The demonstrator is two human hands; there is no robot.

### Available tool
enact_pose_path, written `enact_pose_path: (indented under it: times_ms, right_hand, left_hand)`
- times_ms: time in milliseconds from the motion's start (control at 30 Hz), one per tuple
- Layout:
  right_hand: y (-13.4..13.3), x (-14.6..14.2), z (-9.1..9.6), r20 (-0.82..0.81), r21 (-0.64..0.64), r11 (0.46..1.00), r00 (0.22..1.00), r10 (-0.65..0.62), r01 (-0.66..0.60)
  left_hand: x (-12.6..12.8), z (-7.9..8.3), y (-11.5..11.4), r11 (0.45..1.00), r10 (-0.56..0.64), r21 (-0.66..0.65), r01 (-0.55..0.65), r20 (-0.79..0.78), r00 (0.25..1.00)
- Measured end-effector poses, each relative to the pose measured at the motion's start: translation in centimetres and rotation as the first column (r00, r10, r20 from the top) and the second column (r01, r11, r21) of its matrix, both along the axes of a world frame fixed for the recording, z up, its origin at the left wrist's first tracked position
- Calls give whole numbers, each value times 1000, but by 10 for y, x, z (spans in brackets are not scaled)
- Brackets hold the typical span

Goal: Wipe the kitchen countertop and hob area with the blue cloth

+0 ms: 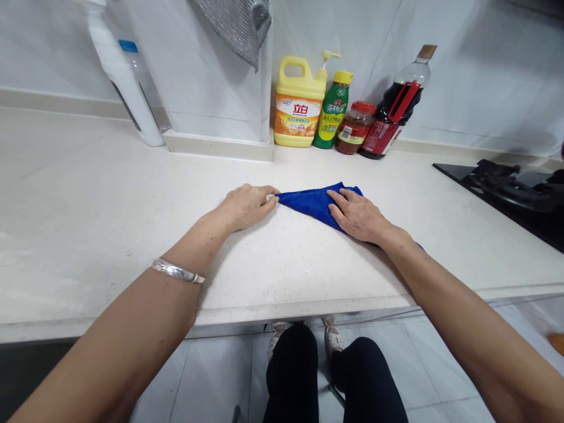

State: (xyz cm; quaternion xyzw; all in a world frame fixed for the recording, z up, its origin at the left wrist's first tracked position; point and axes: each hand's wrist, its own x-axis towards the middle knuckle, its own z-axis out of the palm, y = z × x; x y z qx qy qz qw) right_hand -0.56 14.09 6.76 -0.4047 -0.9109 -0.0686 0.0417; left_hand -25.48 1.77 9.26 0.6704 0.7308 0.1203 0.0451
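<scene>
Our left grip (250, 207) pinching blue cloth (305, 201) at tip, our right grip (355, 215) spread atop; folding looks begun, edges left uneven.

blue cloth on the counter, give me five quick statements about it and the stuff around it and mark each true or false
1. The left hand pinches the pointed end of the blue cloth. True.
2. The right hand hangs in the air, clear of the blue cloth. False: it rests on the cloth.
3. The silver bracelet is on the right arm. False: it is on the left arm.
4. The red-lidded jar stands between the green bottle and the dark sauce bottle. True.
5. The black stove is at the left side of the picture. False: it is at the right side.
</scene>
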Motion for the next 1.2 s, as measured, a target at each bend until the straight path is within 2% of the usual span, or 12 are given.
enact_pose_path:
  times_ms: [533,933,1200]
  right_hand:
    - [-23,2,8,51,58,998,998,-23,20]
    - [-25,5,8,-47,142,989,998,41,-34]
    - [-32,3,6,-45,129,991,998,33,-27]
  left_hand:
    - [0,0,2,1000,2,-6,-2,-11,1000]
    - [0,1,2,1000,-2,-17,2,-9,1000]
    - [-1,1,4,1000,-5,-10,5,2,1000]
